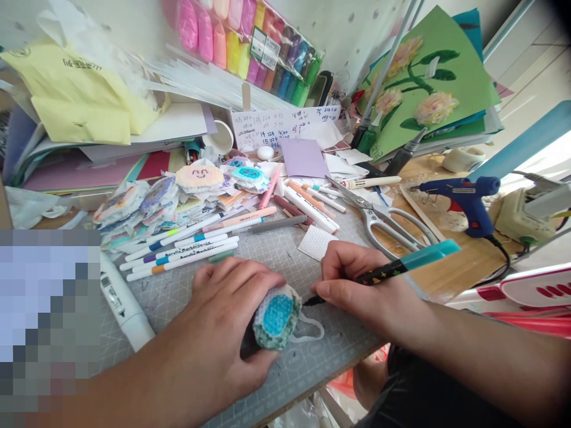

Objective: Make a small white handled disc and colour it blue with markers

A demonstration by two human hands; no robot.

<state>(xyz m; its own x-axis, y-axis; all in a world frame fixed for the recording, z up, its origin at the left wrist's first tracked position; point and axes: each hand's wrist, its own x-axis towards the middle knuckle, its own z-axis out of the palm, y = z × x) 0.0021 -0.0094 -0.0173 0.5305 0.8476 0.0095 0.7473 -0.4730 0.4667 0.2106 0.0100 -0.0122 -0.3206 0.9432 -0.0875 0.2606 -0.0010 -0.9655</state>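
My left hand [232,315] is closed around a small padded craft piece [277,318], its face a blue oval with a white and green rim. A loose white strip [314,330] curls out beside it over the grey cutting mat [307,368]. In my right hand [352,279] is a pen [401,266] with a black patterned barrel and a teal end. Its dark tip points left, at or very close to the right edge of the piece; whether they touch I cannot tell.
Several acrylic markers [191,252] lie beyond my left hand, with decorated padded pieces [198,177] heaped behind them. Scissors [383,220] rest beyond my right hand. A blue glue gun [473,196] stands at the right. One thick white marker [127,306] lies at the left.
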